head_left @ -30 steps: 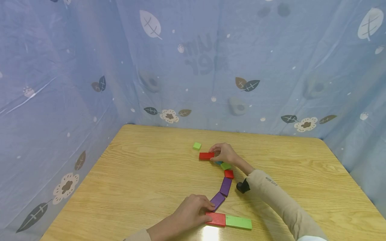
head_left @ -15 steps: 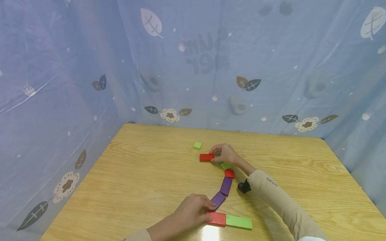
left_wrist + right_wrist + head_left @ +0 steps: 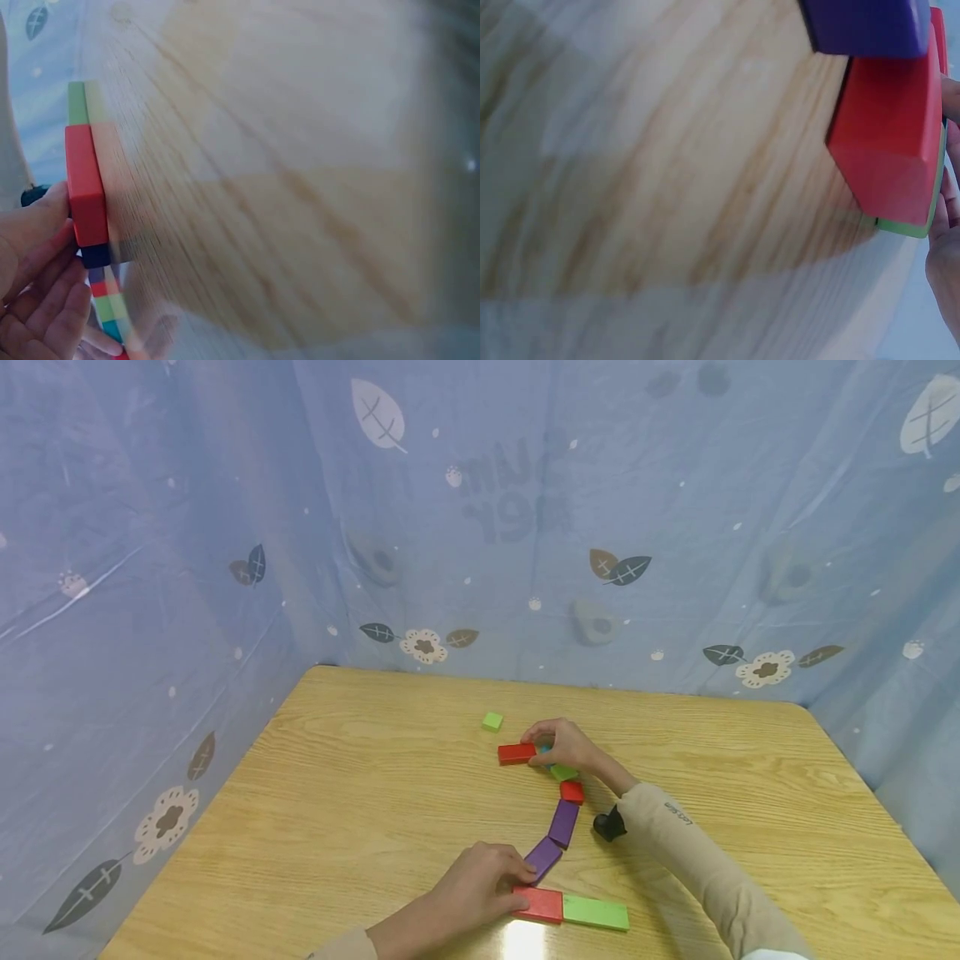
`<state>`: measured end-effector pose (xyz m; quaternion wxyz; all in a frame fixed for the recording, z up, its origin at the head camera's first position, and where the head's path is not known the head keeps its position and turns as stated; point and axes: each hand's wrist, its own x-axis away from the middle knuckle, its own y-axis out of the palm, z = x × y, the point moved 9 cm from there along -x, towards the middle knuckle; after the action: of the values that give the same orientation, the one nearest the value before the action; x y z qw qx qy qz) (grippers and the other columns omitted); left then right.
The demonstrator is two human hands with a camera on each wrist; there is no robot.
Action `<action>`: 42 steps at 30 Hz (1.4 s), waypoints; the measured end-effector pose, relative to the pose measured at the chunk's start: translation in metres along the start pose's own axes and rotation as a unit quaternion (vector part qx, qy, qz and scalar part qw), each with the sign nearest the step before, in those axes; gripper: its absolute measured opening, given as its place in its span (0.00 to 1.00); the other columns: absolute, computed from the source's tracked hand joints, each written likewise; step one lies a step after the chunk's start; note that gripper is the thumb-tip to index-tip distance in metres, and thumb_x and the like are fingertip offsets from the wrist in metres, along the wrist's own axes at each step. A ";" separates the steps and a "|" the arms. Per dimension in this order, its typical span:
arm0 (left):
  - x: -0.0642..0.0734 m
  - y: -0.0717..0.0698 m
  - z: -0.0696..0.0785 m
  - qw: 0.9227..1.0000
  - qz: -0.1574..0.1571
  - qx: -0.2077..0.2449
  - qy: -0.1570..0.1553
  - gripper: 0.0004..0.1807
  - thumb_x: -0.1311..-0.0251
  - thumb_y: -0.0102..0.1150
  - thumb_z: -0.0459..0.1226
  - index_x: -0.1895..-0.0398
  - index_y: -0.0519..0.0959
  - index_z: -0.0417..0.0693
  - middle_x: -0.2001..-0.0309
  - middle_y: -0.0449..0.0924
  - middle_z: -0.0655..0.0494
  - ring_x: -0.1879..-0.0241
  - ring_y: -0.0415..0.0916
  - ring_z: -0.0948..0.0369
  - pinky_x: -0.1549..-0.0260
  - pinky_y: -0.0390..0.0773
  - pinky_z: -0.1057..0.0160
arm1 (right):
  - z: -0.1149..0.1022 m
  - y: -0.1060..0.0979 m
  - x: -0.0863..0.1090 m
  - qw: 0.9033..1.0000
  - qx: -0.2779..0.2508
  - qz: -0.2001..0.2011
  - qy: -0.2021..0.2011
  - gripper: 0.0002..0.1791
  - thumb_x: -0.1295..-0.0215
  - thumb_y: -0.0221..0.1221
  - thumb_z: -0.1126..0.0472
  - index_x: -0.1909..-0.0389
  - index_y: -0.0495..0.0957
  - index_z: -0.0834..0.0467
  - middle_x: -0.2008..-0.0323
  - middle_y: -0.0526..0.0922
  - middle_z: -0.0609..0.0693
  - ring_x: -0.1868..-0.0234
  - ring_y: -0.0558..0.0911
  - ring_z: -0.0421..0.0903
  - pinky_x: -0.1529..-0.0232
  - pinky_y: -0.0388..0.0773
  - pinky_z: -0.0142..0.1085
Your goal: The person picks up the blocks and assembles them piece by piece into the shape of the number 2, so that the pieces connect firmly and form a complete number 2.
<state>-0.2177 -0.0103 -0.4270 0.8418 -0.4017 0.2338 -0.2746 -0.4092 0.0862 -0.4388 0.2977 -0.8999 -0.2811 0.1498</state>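
Observation:
In the head view my left hand (image 3: 476, 881) rests at the near end of a curved row of blocks. Its thumb touches a long red block (image 3: 542, 906), and a fingertip touches the nearer purple block (image 3: 544, 857). My right hand (image 3: 566, 747), at the far end, pinches the right end of another long red block (image 3: 516, 754) between thumb and fingers. A blue block (image 3: 548, 756) under that hand is partly hidden. From there the curve runs through a green block (image 3: 564, 772), a small red block (image 3: 572, 792) and a second purple block (image 3: 564, 823).
A long green block (image 3: 596, 912) adjoins the near red one. One small light green block (image 3: 492, 722) lies apart at the back. A black object (image 3: 610, 825) shows at the right sleeve. Patterned blue curtains (image 3: 480, 527) hang behind the wooden table (image 3: 360, 777).
The far red block has shifted slightly and turned a little with my right hand, and more of the blue block shows. My left hand has stayed in place.

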 end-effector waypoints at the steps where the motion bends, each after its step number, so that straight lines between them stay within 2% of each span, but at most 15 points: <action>1: 0.000 0.000 0.000 1.000 0.000 0.000 -0.001 0.14 0.53 0.74 0.38 0.60 0.87 0.47 0.62 0.84 0.65 0.60 0.77 0.73 0.64 0.73 0.78 | 0.000 0.000 0.000 1.000 0.001 -0.002 -0.002 0.18 0.49 0.70 0.67 0.55 0.81 0.63 0.56 0.83 0.56 0.51 0.80 0.55 0.46 0.74 0.50; 6: 0.000 0.000 0.000 1.000 -0.002 0.001 -0.005 0.14 0.53 0.74 0.38 0.60 0.87 0.47 0.62 0.84 0.65 0.62 0.76 0.74 0.66 0.71 0.80 | 0.002 -0.007 0.005 1.000 -0.021 -0.001 0.009 0.22 0.45 0.68 0.66 0.48 0.78 0.64 0.47 0.79 0.59 0.42 0.74 0.60 0.42 0.69 0.56; 10: 0.000 -0.001 0.002 1.000 0.002 -0.004 0.003 0.14 0.53 0.74 0.38 0.61 0.87 0.47 0.63 0.84 0.65 0.62 0.76 0.74 0.66 0.71 0.80 | 0.002 -0.027 0.014 0.998 -0.047 0.033 0.024 0.23 0.41 0.65 0.64 0.44 0.76 0.64 0.43 0.76 0.59 0.37 0.68 0.61 0.39 0.63 0.59; 17: 0.000 -0.003 0.004 1.000 0.000 -0.024 0.001 0.13 0.52 0.73 0.39 0.61 0.87 0.48 0.62 0.84 0.64 0.59 0.78 0.71 0.58 0.75 0.73 | -0.003 -0.062 0.044 0.987 -0.136 0.088 0.002 0.23 0.39 0.64 0.64 0.43 0.74 0.68 0.42 0.76 0.62 0.38 0.69 0.61 0.34 0.58 0.52; 22: 0.000 -0.003 0.005 1.000 -0.005 -0.027 -0.004 0.13 0.53 0.73 0.38 0.61 0.87 0.48 0.62 0.84 0.64 0.59 0.78 0.70 0.59 0.75 0.74 | -0.008 -0.072 0.076 0.982 -0.160 0.100 0.000 0.21 0.36 0.61 0.64 0.44 0.74 0.67 0.43 0.77 0.60 0.40 0.74 0.51 0.36 0.64 0.44; 24: 0.000 -0.003 0.005 1.000 -0.006 -0.025 -0.003 0.13 0.52 0.73 0.38 0.61 0.87 0.47 0.62 0.84 0.63 0.59 0.78 0.70 0.59 0.75 0.74 | -0.012 -0.072 0.089 0.982 -0.163 0.098 -0.006 0.20 0.36 0.60 0.65 0.44 0.74 0.68 0.44 0.78 0.56 0.42 0.76 0.46 0.38 0.67 0.39; 27: 0.000 -0.003 0.005 1.000 -0.006 -0.023 0.000 0.13 0.52 0.73 0.38 0.61 0.87 0.47 0.62 0.84 0.63 0.59 0.78 0.70 0.58 0.75 0.73 | -0.022 -0.069 0.108 0.981 -0.167 0.090 -0.027 0.19 0.36 0.59 0.69 0.45 0.73 0.71 0.45 0.78 0.59 0.44 0.76 0.41 0.41 0.70 0.34; 31: 0.000 -0.004 0.005 1.000 -0.003 -0.025 0.005 0.13 0.52 0.73 0.38 0.61 0.87 0.47 0.62 0.84 0.63 0.59 0.78 0.69 0.58 0.76 0.72 | -0.040 -0.061 0.131 0.980 -0.172 0.078 -0.060 0.17 0.36 0.57 0.73 0.47 0.72 0.73 0.46 0.77 0.63 0.44 0.76 0.41 0.42 0.71 0.32; 36: -0.001 -0.003 0.004 1.000 -0.006 -0.022 0.003 0.13 0.52 0.73 0.37 0.61 0.87 0.47 0.62 0.84 0.63 0.59 0.78 0.69 0.58 0.76 0.72 | -0.060 -0.045 0.156 0.977 -0.192 0.050 -0.085 0.17 0.37 0.56 0.75 0.47 0.73 0.72 0.47 0.77 0.61 0.43 0.76 0.41 0.43 0.71 0.31; 42: 0.000 -0.002 0.004 1.000 -0.013 -0.018 -0.002 0.13 0.52 0.73 0.38 0.60 0.87 0.47 0.62 0.84 0.63 0.59 0.78 0.69 0.57 0.76 0.70 | -0.073 -0.025 0.184 0.970 -0.219 0.019 -0.103 0.19 0.39 0.56 0.78 0.46 0.73 0.71 0.46 0.78 0.58 0.42 0.76 0.43 0.41 0.70 0.32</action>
<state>-0.2154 -0.0085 -0.4232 0.8314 -0.4199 0.2319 -0.2806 -0.2410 0.1791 -0.3858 0.0601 -0.9280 -0.3193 0.1824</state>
